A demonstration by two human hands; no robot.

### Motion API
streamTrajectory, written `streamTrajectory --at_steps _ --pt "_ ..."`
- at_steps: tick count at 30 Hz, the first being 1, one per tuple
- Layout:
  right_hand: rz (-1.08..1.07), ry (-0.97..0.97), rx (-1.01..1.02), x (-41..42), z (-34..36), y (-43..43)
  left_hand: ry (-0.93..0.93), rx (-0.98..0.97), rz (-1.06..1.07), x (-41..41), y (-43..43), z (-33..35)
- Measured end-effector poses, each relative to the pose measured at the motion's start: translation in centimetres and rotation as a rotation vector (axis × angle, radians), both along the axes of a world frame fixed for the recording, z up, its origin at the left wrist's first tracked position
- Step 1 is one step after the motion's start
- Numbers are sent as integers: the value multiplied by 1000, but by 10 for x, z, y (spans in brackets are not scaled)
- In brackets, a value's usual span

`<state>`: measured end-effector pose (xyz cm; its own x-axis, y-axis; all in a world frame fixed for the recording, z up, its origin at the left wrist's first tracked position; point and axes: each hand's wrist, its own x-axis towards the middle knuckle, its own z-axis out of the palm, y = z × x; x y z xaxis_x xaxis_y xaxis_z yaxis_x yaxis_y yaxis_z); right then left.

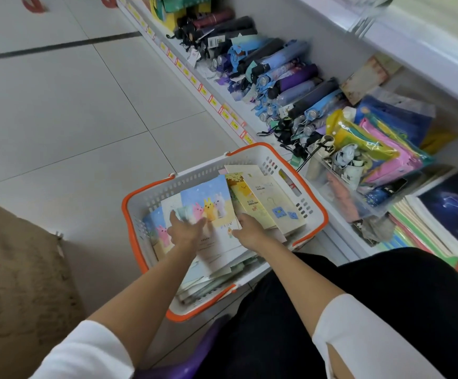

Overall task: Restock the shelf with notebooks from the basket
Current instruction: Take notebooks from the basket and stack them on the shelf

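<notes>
Head view, seated person over the basket (151, 192), which stands on the floor against the foot of the shelf (214, 102). The top bunny-cover notebook (208, 198) lies face up in the middle of the basket. Its long axis runs from the basket's near rim toward its far rim, leaning slightly to the right. The left hand (185, 231) rests flat on the cover toward the basket's left wall, fingers spread and grasping nothing. The right hand (249, 228) sits at the notebook's right edge, in the seam between it and the English notebooks (263, 198) fanned against the basket's right wall. Its fingers dip out of sight there, so whether they pinch the edge cannot be told. The shelved notebook stack (424, 236) lies beyond the basket's right wall, past the folded umbrellas (277, 77). The right hand is therefore judged the nearer one for the carry, and the lift probably begins from that right edge.
</notes>
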<state>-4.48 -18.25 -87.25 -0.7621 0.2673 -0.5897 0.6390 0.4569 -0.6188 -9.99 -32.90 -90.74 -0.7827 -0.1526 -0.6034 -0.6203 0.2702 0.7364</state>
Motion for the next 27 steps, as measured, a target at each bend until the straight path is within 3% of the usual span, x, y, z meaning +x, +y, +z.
streamTrajectory --at_steps 5,12,15,20,27 --pt "-69 6 -156 7 34 31 -259 93 -38 -11 11 28" --pt "-184 178 -315 37 106 88 -16 408 -135 -15 76 89" --pt "-275 254 -267 54 136 115 38 519 -267 -9 112 126" --pt "-525 456 -52 95 189 166 190 594 -473 18 183 193" --pt "-862 733 -159 197 252 248 397 634 -778 89 295 264"
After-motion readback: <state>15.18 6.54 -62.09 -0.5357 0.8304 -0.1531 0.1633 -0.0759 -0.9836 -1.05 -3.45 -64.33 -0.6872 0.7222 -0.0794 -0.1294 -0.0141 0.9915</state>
